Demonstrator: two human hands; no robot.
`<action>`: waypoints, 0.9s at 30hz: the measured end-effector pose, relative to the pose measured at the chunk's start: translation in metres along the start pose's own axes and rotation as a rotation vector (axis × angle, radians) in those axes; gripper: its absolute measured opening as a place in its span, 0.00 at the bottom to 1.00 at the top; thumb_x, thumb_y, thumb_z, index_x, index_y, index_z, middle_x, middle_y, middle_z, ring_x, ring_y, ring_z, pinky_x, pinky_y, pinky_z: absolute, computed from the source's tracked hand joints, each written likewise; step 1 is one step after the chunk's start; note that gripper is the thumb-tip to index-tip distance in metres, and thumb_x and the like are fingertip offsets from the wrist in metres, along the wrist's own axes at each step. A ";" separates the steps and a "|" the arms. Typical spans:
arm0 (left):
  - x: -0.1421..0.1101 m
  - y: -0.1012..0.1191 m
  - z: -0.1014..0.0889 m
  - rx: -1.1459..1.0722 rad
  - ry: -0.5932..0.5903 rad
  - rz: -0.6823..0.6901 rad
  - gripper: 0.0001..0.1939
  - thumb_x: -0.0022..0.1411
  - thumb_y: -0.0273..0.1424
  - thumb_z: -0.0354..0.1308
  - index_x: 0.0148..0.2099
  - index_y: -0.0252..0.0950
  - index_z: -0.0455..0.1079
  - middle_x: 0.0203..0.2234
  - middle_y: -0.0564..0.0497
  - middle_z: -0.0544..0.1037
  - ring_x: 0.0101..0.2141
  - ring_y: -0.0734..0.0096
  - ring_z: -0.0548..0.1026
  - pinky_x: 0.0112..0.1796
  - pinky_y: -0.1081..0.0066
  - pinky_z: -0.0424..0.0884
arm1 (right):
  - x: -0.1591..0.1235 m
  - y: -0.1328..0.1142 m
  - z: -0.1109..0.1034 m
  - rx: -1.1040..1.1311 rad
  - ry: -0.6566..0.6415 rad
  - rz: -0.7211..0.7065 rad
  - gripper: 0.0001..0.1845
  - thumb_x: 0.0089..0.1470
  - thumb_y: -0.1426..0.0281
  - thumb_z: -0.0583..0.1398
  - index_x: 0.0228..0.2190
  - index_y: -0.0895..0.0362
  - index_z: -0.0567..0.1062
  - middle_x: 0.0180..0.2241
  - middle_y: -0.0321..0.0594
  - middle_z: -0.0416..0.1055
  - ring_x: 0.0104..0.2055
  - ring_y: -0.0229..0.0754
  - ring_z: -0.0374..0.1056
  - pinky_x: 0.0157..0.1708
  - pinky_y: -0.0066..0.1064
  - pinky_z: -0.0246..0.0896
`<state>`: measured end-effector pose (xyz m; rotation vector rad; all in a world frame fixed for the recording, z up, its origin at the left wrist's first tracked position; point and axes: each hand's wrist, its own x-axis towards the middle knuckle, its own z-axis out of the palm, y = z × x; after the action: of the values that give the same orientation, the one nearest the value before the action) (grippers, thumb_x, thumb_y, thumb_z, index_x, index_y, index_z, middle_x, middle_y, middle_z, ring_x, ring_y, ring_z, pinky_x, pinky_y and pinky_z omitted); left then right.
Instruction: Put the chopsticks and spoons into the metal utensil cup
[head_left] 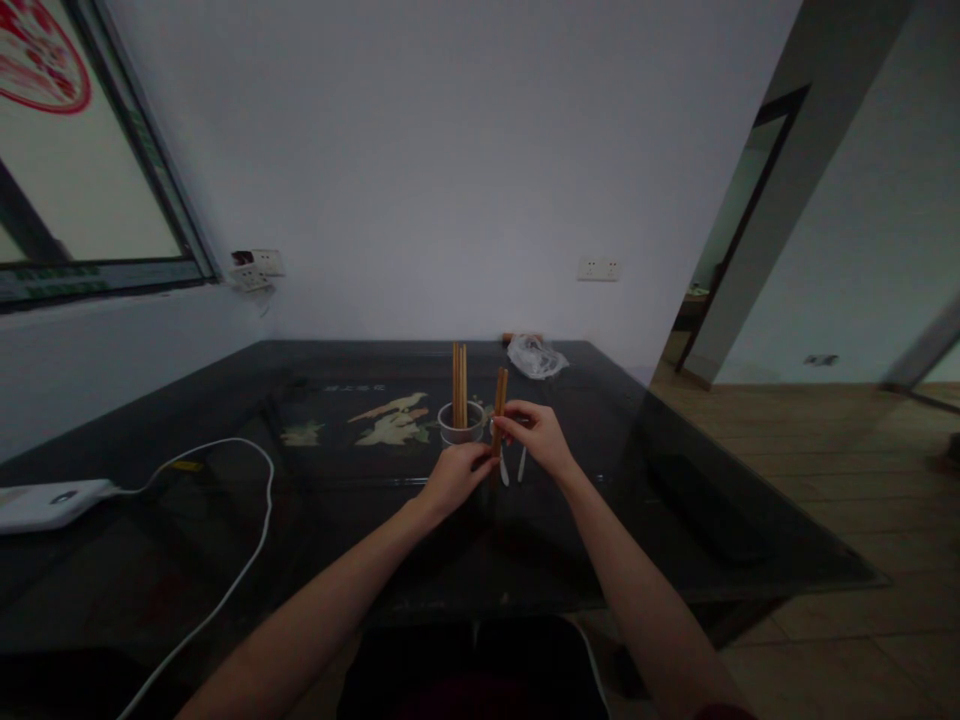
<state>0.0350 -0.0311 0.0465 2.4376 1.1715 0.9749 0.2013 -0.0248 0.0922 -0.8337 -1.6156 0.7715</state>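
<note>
A pair of wooden chopsticks [500,392] stands upright between my two hands, over the dark table. My right hand [535,432] pinches them around the middle. Lower down, the fingers of my left hand [459,475] close on their bottom ends. Just left of them is a metal cup [460,432] with several more chopsticks [459,385] standing in it; my left hand covers part of its lower side. Two pale utensil handles [504,470] lie on the table behind my hands, their other ends hidden by my right hand.
The dark glossy table [315,570] has a printed floral pattern. A crumpled clear plastic bag [536,357] lies at the back by the wall. On the left are a white device [52,505] and its white cable [266,520]. A flat dark object [705,510] lies at right.
</note>
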 end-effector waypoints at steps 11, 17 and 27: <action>-0.002 0.006 -0.017 0.046 0.118 0.049 0.12 0.63 0.36 0.51 0.39 0.37 0.74 0.31 0.50 0.78 0.31 0.69 0.74 0.35 0.71 0.67 | 0.002 0.002 -0.003 -0.041 0.076 -0.002 0.16 0.43 0.57 0.64 0.27 0.59 0.76 0.25 0.40 0.73 0.24 0.39 0.67 0.22 0.28 0.64; 0.006 0.001 -0.045 -0.030 0.507 0.034 0.10 0.63 0.34 0.51 0.43 0.37 0.69 0.41 0.47 0.72 0.47 0.65 0.68 0.49 0.63 0.64 | 0.005 0.007 -0.007 -0.131 0.094 -0.037 0.15 0.45 0.59 0.63 0.27 0.59 0.77 0.27 0.41 0.75 0.27 0.40 0.69 0.24 0.27 0.63; 0.004 -0.067 -0.007 -0.488 0.331 -0.221 0.40 0.52 0.38 0.63 0.62 0.36 0.49 0.57 0.38 0.59 0.57 0.56 0.61 0.53 0.57 0.62 | 0.005 0.011 -0.010 -0.129 0.104 -0.024 0.16 0.47 0.57 0.62 0.28 0.59 0.77 0.25 0.40 0.73 0.24 0.38 0.66 0.23 0.28 0.61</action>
<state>-0.0076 0.0148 0.0208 1.7749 1.1057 1.4316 0.2116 -0.0142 0.0873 -0.9296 -1.5918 0.6025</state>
